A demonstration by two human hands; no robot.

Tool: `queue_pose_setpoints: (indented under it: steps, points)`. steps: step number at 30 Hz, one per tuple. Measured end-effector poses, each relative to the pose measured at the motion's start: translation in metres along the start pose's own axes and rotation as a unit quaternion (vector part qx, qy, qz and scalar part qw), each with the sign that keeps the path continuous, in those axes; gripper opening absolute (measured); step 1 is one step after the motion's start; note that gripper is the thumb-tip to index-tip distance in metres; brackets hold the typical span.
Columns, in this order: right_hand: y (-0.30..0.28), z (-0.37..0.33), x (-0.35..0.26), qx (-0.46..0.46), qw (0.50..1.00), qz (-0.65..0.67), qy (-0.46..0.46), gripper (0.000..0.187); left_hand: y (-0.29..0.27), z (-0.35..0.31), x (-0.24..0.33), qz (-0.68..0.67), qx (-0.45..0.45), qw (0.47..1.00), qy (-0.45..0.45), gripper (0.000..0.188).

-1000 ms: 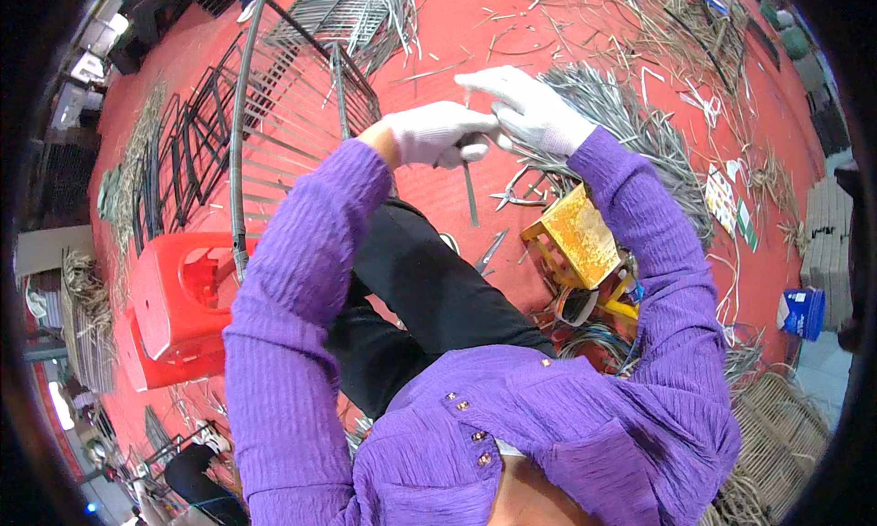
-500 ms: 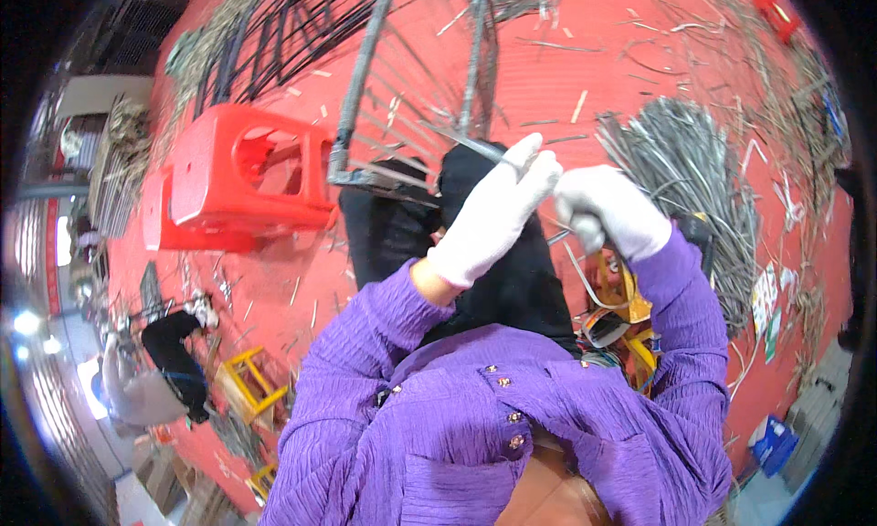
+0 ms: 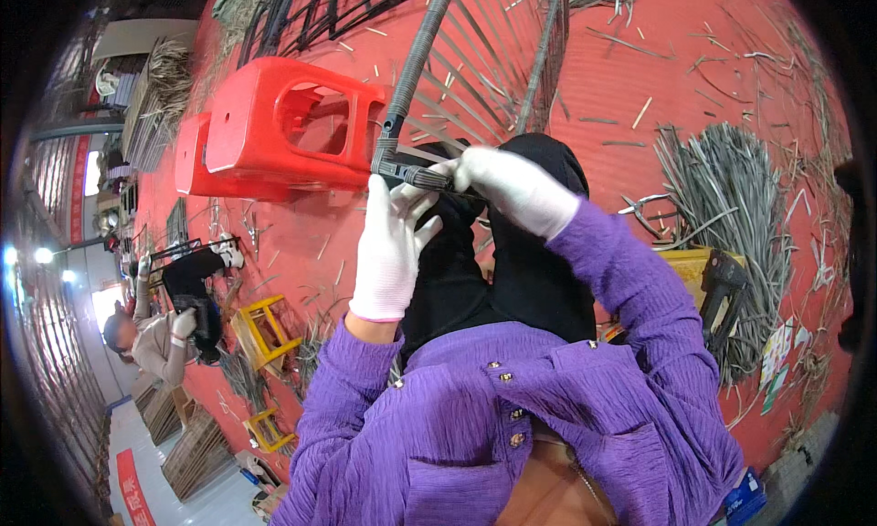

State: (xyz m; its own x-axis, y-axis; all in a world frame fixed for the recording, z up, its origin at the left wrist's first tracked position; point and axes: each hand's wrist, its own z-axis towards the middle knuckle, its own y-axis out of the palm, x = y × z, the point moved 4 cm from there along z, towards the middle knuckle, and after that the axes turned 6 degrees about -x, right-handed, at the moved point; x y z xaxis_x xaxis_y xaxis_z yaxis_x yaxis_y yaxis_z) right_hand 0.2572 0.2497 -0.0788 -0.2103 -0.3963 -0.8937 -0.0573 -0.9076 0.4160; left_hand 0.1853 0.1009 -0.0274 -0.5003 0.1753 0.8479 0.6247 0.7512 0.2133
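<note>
A dark grey frame (image 3: 416,64) partly wrapped in flat strip rests against my knees. Its corner and short end bar (image 3: 416,176) point toward me. My left hand (image 3: 388,261), in a white glove, is at that corner, its fingertips around the underside of the bar and its thumb standing apart. From the right, my right hand (image 3: 521,190), also gloved, reaches across to the end of the bar. Its fingers are closed by a thin grey strip (image 3: 422,153) that runs along the bar; the exact grip is partly hidden. Several strips (image 3: 466,64) stretch between the frame's long sides.
Red plastic stools (image 3: 247,133) stand left of the frame. A bundle of grey strips (image 3: 731,224) lies at right, beside a yellow wooden stool (image 3: 685,265) with a black-handled tool (image 3: 722,293) on it. Another person (image 3: 164,334) works at far left near small yellow stools (image 3: 265,334).
My hands have moved from above my lap to the frame's corner. My left hand is now below the bar, and my right hand has crossed leftward to its end. The view has shifted.
</note>
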Motion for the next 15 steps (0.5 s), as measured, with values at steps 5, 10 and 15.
queue_pose_setpoints:
  steps: [5, 10, 15]
  points:
    - [0.028, -0.009, 0.031, 0.022, 0.991, 0.13, -0.033, 0.03, -0.006, -0.012, 0.021, -0.031, -0.018, 0.999, -0.03, 0.077]
    - [0.074, -0.017, 0.035, 0.027, 0.984, 0.178, -0.01, 0.037, -0.014, -0.033, 0.026, -0.006, -0.033, 0.999, -0.042, 0.089]
    - [0.068, -0.029, 0.033, 0.034, 0.975, 0.202, 0.09, 0.046, -0.022, -0.042, 0.018, 0.062, 0.02, 0.998, -0.013, 0.071]
